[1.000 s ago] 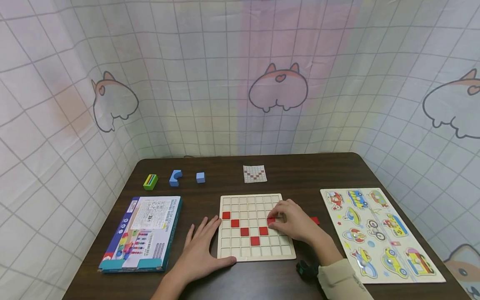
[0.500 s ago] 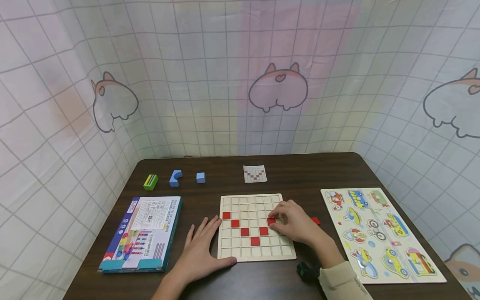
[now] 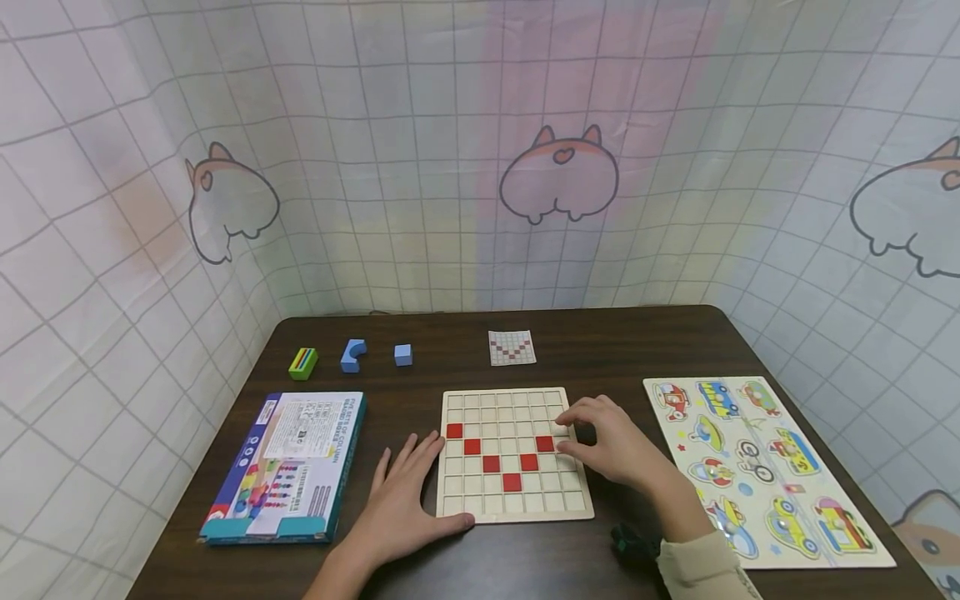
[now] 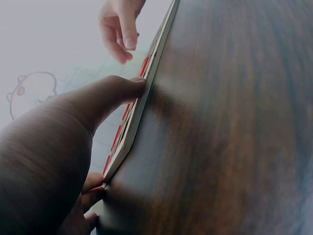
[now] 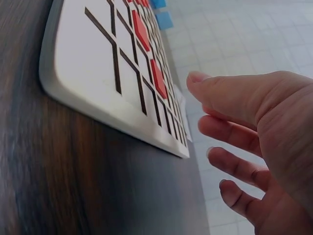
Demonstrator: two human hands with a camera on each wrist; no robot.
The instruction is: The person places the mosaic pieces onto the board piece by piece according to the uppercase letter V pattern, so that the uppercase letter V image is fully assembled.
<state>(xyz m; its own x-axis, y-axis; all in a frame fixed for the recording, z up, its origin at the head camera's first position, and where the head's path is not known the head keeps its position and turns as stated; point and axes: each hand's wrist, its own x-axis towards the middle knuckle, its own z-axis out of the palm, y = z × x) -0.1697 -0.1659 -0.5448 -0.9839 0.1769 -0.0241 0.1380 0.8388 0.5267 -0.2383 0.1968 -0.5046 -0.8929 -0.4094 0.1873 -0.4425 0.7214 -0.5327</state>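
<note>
A pale wooden grid board (image 3: 472,504) lies in the middle of the table, with several red square tiles (image 3: 512,482) set in its cells in a V shape. My left hand (image 3: 401,508) steadies the board, fingertips at its left edge and thumb (image 4: 132,87) on the near edge. Over the board's right edge hovers my right hand (image 3: 618,442), thumb and fingers apart. In the right wrist view nothing sits between the thumb (image 5: 215,88) and the loosely bent fingers. The rightmost red tile (image 3: 545,443) lies just left of those fingertips.
Behind the board is a small pattern card (image 3: 512,347). A boxed set (image 3: 285,467) lies at left, a vehicle puzzle board (image 3: 772,475) at right. Blue blocks (image 3: 403,355) and a green striped block (image 3: 303,363) stand at the back left. A dark object (image 3: 632,542) lies by the right wrist.
My right hand has let go of the rightmost red tile and moved right, leaving it in its cell. The loose red piece beside the board is now hidden. My left hand stays put.
</note>
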